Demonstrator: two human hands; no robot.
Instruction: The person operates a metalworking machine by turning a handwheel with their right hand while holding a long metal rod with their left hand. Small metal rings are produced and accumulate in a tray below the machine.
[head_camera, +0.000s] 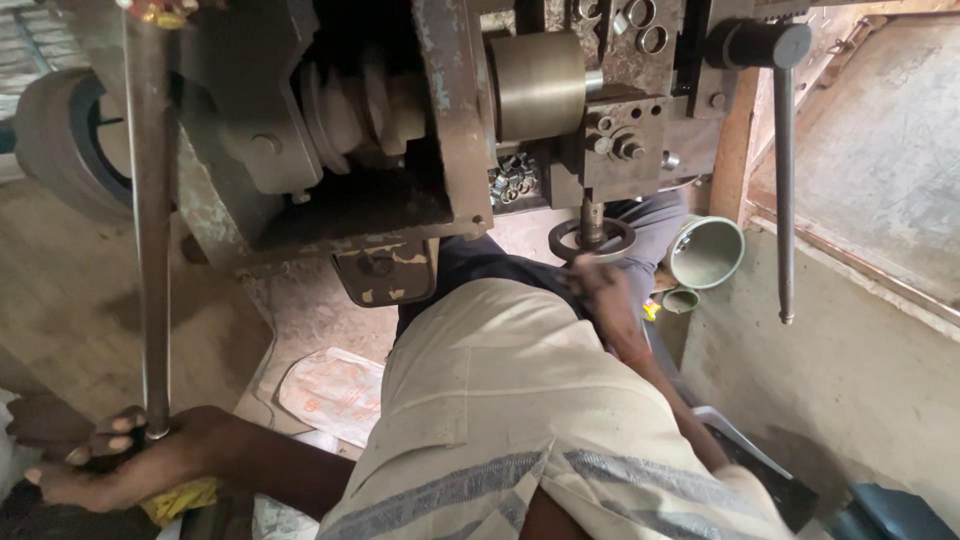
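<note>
My left hand (125, 462) is closed around the lower end of a long steel lever rod (152, 230) that rises to the machine at the upper left. A yellow rag (180, 497) is bunched under that hand. My right hand (600, 285) reaches forward and grips the small round handwheel (590, 238) on the front of the worn metal machine (430, 110). My cream striped shirt (520, 420) fills the lower middle of the view.
A brass-coloured cylinder (538, 85) sits on the machine, with small metal rings (512, 180) piled below it. A second long lever (785, 190) hangs at right. A green mug (708, 250) stands by the wall. A printed sack (335, 392) lies on the floor.
</note>
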